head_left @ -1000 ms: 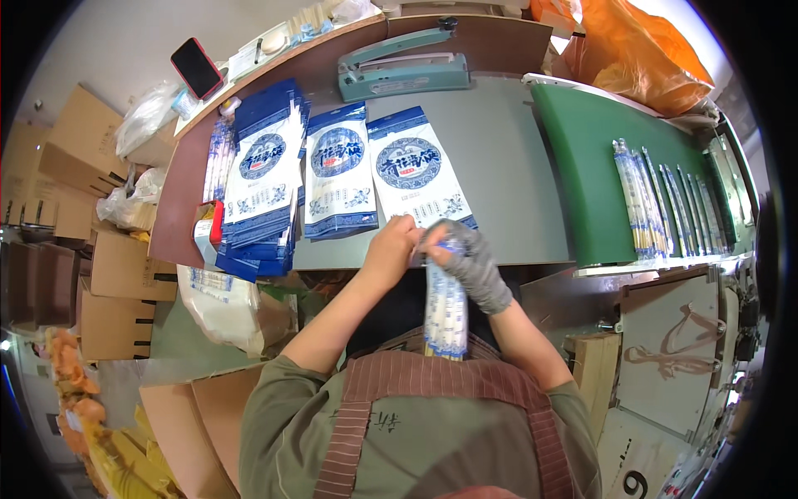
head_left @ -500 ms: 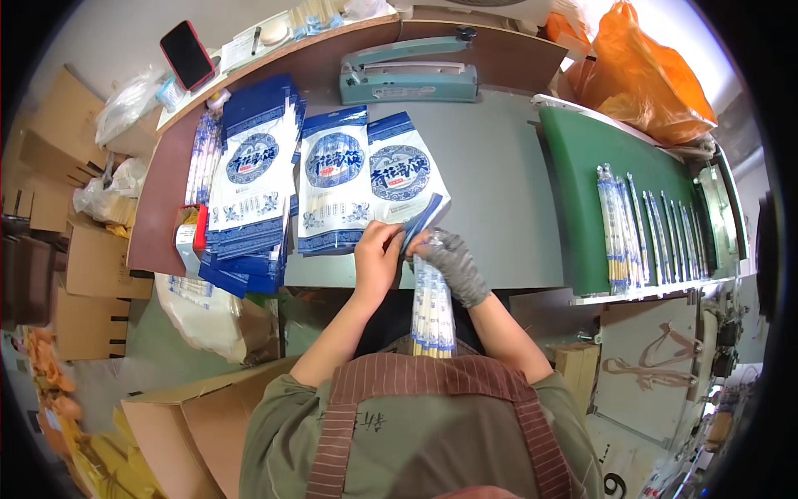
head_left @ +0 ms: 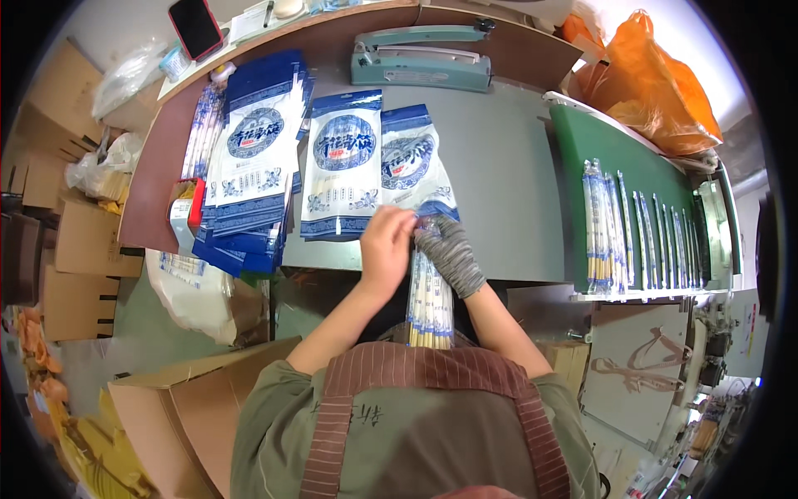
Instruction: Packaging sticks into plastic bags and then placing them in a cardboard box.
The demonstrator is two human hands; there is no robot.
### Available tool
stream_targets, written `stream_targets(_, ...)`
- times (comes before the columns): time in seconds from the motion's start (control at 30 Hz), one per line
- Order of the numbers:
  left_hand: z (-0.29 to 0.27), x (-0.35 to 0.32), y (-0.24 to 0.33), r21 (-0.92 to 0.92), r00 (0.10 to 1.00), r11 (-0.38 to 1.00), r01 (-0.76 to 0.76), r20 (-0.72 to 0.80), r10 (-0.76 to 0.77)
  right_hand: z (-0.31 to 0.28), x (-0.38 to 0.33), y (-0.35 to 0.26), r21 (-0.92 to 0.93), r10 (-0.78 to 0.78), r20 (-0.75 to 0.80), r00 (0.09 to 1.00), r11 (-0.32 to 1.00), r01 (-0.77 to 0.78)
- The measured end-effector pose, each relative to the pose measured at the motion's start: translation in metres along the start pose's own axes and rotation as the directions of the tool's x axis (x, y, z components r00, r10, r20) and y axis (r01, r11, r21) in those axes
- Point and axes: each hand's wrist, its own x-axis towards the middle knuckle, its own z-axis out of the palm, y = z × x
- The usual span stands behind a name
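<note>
A bundle of paper-wrapped chopsticks [head_left: 431, 308] points from my apron toward the table, its far ends at the lower edge of a blue-and-white printed bag [head_left: 409, 162]. My right hand [head_left: 450, 256], in a grey knit glove, is closed round the far part of the bundle. Bare, my left hand [head_left: 386, 248] pinches the lower edge of that bag beside the chopstick ends. Whether the ends are inside the bag is hidden by my fingers. Just left lies a second printed bag [head_left: 342, 166], flat. Further left is a stack of the same bags [head_left: 249, 158].
A teal heat sealer [head_left: 420, 66] stands at the table's back. On the right, a green board [head_left: 648, 191] carries several wrapped chopsticks [head_left: 607, 224]. An orange plastic bag [head_left: 657, 91] sits behind it. A red-and-white tape dispenser [head_left: 187, 208] is at the left; a cardboard box [head_left: 195, 399] stands below.
The bag's lower edge, folded up between my hands before, now lies down over the chopstick ends. My right hand's fingers have moved up to that edge. The whole view has shifted slightly.
</note>
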Motion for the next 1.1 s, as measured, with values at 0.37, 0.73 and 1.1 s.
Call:
stream_targets(0.37, -0.056, -0.073, 0.035, 0.244, 0.92, 0.963, -0.117, 0.391, 0.013, -0.035, -0.163, 0.039, 0.345, 0.154, 0.159, 0.975, 0.917, -0.201)
stream_targets(0.73, -0.079, -0.09, 0.036, -0.042, 0.696, 0.998, 0.046, 0.718, -0.002, -0.037, -0.122, 0.07, 0.444, 0.116, 0.057, 0.992, 0.887, -0.129)
stream_targets(1.1, -0.115, 0.19, 0.165, -0.015, 0.723, 0.989, 0.147, 0.684, -0.097, -0.15, 0.011, -0.238, -0.231, -0.249, 0.129, 0.96, 0.934, 0.274)
